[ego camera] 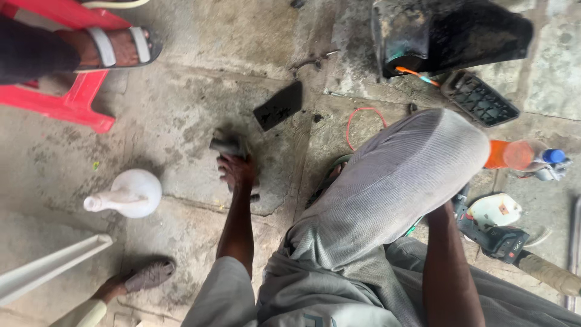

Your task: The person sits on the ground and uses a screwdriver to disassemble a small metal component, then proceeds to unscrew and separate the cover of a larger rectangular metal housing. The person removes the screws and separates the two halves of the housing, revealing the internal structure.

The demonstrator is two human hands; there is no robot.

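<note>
My left hand [237, 172] reaches down to the concrete floor and grips a small dark greasy part [227, 145] near its far end. A flat black plate [279, 106] lies just beyond it on the floor. My right arm runs down past my raised knee [417, 163] in grey trousers, and my right hand is hidden behind that knee, close to a black power tool [499, 241]. Whether it holds anything cannot be seen.
A white plastic jug [130, 194] lies on its side at left. Another person's sandalled foot [112, 48] rests on a red plastic stool [66, 100]. A large black machine cover [448, 33], a black grille [479, 98], a red wire loop [363, 124] and an orange bottle [511, 155] lie at the far right.
</note>
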